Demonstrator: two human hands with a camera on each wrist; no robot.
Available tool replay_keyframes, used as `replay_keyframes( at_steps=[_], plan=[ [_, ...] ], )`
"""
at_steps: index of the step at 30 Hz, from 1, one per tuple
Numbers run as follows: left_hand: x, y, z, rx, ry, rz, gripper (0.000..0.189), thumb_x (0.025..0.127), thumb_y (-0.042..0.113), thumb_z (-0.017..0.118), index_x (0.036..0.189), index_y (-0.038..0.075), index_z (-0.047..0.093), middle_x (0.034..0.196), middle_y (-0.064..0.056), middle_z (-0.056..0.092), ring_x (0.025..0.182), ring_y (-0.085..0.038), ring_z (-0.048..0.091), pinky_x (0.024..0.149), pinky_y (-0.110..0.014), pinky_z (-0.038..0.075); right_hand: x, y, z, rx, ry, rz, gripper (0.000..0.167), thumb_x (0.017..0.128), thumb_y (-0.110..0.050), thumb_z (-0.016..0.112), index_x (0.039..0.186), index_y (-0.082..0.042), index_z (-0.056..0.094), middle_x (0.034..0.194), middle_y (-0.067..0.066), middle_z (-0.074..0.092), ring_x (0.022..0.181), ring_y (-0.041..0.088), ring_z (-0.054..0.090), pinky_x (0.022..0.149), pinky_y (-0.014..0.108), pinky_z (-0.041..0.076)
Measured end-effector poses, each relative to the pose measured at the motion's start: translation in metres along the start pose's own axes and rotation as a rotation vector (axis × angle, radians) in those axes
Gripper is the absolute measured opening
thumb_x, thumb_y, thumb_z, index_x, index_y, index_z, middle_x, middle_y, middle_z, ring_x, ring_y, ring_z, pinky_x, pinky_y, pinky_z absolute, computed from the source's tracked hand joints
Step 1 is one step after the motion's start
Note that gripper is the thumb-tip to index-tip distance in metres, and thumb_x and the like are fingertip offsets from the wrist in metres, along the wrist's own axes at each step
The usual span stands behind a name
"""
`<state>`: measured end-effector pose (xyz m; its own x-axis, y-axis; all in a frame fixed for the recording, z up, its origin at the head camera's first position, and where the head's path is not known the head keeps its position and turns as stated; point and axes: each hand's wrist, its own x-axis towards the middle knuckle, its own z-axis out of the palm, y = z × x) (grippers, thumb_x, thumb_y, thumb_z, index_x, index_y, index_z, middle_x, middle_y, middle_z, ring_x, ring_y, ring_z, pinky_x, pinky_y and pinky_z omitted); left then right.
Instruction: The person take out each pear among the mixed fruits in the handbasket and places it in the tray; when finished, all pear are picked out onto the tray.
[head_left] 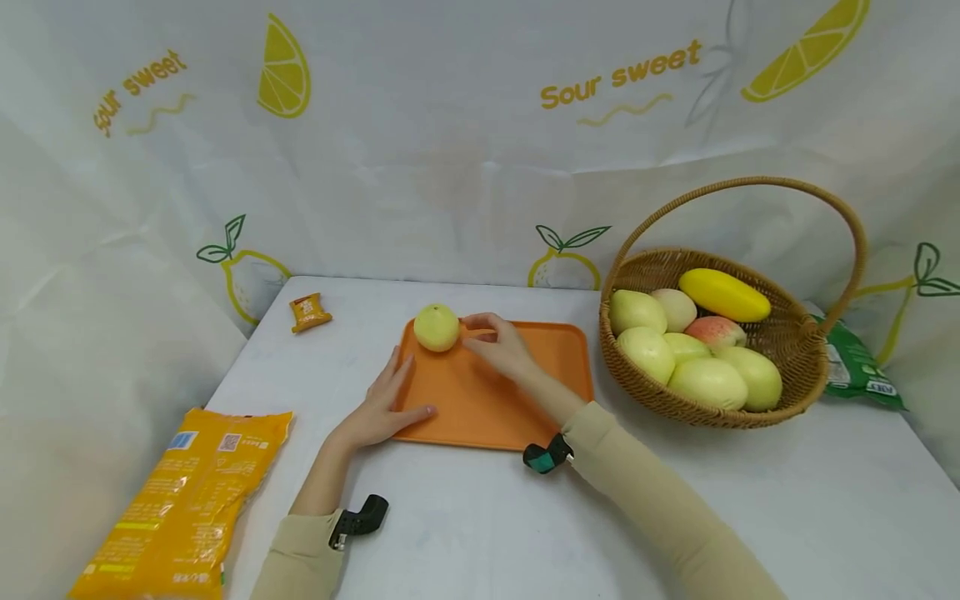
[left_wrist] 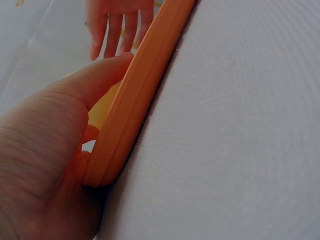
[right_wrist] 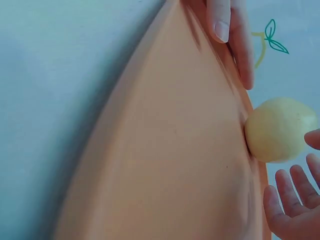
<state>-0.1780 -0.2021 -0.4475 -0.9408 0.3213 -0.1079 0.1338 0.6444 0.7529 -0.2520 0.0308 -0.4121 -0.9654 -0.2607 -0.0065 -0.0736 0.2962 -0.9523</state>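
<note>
An orange tray lies on the white table. My left hand rests against its near-left corner, with fingers straight along the left rim and the thumb reaching over the near side; the left wrist view shows this thumb on the rim. At the tray's far-left corner sits a round, pale-yellow fruit. Just right of that fruit is my right hand, its fingers spread and holding nothing. In the right wrist view, a small gap parts the fingers from the fruit.
A wicker basket at the right holds several pale fruits, a reddish peach and a long yellow fruit. Behind it lies a green packet. An orange bag and a small snack packet lie at the left.
</note>
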Motion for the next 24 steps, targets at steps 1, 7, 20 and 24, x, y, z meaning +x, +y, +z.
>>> replay_keyframes(
  at_steps=[1,7,20,24],
  plan=[
    [0.000,0.000,0.000,0.001,-0.001,0.001,0.098,0.089,0.049,0.066,0.158,0.012,0.007,0.162,-0.008,-0.015,0.146,-0.038,-0.008,0.112,-0.065,0.004,-0.002,0.000,-0.002,-0.003,0.000,-0.005,0.034,0.091,-0.009,0.067,0.124,-0.004,0.061,0.127,0.012,0.060,0.114,0.030,0.058,0.094,0.038,0.049],
    [0.001,-0.002,0.001,0.003,0.002,0.004,0.097,0.090,0.048,0.066,0.158,0.011,0.008,0.162,-0.009,-0.015,0.146,-0.038,-0.008,0.112,-0.065,0.004,-0.015,0.003,-0.014,0.023,-0.022,-0.039,0.026,0.094,-0.007,0.063,0.120,-0.001,0.063,0.120,0.014,0.064,0.109,0.029,0.060,0.090,0.035,0.051],
    [0.002,-0.003,0.003,0.011,0.012,0.017,0.095,0.090,0.046,0.067,0.157,0.010,0.010,0.162,-0.009,-0.014,0.147,-0.037,-0.007,0.112,-0.064,0.005,-0.045,0.008,-0.036,0.199,-0.074,-0.099,0.019,0.094,-0.001,0.062,0.111,0.009,0.062,0.115,0.030,0.061,0.109,0.042,0.059,0.094,0.050,0.048],
    [0.002,-0.004,0.003,0.014,0.012,0.019,0.095,0.090,0.046,0.067,0.158,0.010,0.010,0.162,-0.010,-0.014,0.147,-0.038,-0.007,0.112,-0.064,0.004,-0.055,0.003,-0.044,0.176,-0.102,-0.135,0.022,0.094,-0.003,0.062,0.112,0.010,0.061,0.114,0.032,0.060,0.110,0.045,0.057,0.094,0.053,0.047]
  ],
)
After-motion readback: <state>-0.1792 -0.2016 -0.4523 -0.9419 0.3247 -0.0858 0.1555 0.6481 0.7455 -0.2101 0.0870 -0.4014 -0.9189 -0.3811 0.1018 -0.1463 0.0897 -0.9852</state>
